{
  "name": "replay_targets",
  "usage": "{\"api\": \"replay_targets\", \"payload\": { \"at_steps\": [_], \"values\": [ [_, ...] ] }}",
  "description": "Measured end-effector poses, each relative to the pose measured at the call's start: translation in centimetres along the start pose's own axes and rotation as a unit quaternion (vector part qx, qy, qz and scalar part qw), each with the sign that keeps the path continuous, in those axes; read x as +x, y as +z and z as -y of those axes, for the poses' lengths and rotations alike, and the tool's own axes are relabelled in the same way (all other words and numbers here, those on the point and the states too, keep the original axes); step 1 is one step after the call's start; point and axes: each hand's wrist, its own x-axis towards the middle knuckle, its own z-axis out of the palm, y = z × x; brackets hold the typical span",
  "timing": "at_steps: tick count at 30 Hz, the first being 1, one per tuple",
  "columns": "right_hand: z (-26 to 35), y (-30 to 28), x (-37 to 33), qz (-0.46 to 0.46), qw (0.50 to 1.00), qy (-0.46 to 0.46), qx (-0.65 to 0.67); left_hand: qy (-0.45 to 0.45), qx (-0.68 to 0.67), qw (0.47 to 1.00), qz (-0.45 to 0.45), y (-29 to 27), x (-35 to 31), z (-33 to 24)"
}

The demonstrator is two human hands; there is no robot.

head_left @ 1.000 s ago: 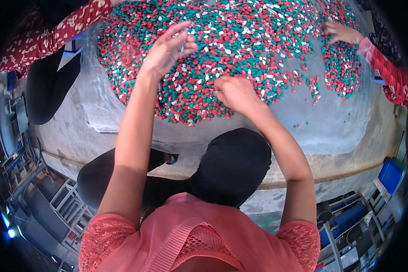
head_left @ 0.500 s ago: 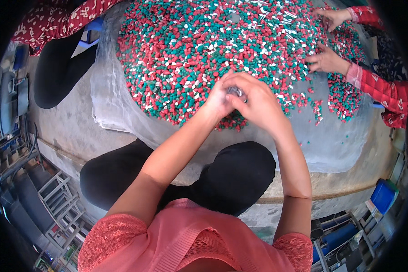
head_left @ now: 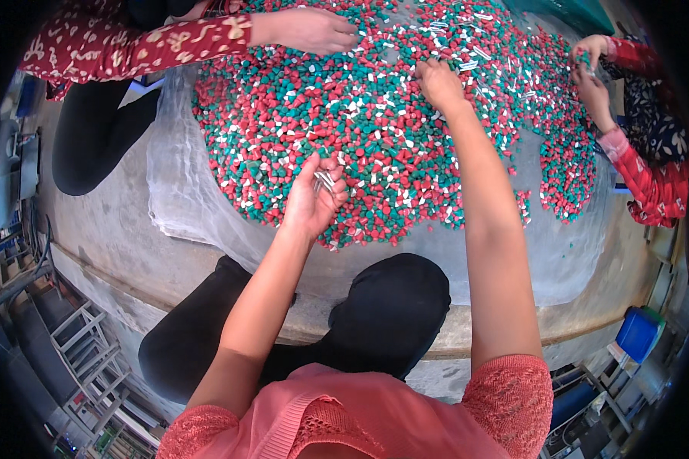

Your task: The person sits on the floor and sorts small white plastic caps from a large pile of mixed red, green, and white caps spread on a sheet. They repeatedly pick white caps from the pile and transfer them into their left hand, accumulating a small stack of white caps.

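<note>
My left hand [head_left: 314, 200] is palm up over the near edge of a wide heap of small red, green and white pieces [head_left: 283, 130]. Its fingers curl around several thin silvery-white sticks [head_left: 324, 182]. Farther out, my right hand [head_left: 441, 86] reaches down to the heap's surface with the fingers bent together. Whatever lies under those fingertips is hidden. Just right of it, several longer white sticks [head_left: 468, 66] rest on top of the heap.
Clear plastic sheeting [head_left: 180, 195] lies beneath the heap on a concrete platform [head_left: 107, 222]. A co-worker's hand [head_left: 314, 30] hovers at the far left. Another co-worker's hands [head_left: 592, 80] are at the right. A blue bin [head_left: 639, 335] stands lower right.
My hands were together over the near heap. Now the left has drawn left with the sticks, and the right has stretched far out. The left co-worker's hand has come into view; the right co-worker's hands came together.
</note>
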Motion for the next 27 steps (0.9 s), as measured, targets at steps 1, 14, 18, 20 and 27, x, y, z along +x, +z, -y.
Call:
{"api": "replay_targets", "payload": {
  "at_steps": [1, 14, 18, 20, 27],
  "values": [
    [0.8, -0.6, -0.7, 0.036, 0.998, 0.006, 0.048, 0.008, 0.005, 1.000, -0.008, 0.0, -0.3, -0.1],
    [1.5, -10.5, -14.3, -0.004, 0.973, 0.114, 0.202, -0.058, 0.049, 0.996, 0.038, 2.9, 2.5, 2.4],
    [1.2, -10.3, -14.9, 0.035, 0.931, 0.231, 0.281, -0.065, 0.054, 0.995, 0.045, 3.2, 2.7, 2.8],
    [1.4, -9.7, -14.2, 0.050, 0.926, 0.242, 0.284, -0.074, 0.048, 0.995, 0.050, 2.9, 2.9, 3.0],
    [1.6, -8.1, -9.3, 0.133, 0.951, 0.235, 0.151, -0.055, 0.133, 0.989, 0.037, 3.6, 2.3, 2.4]
  ]
}}
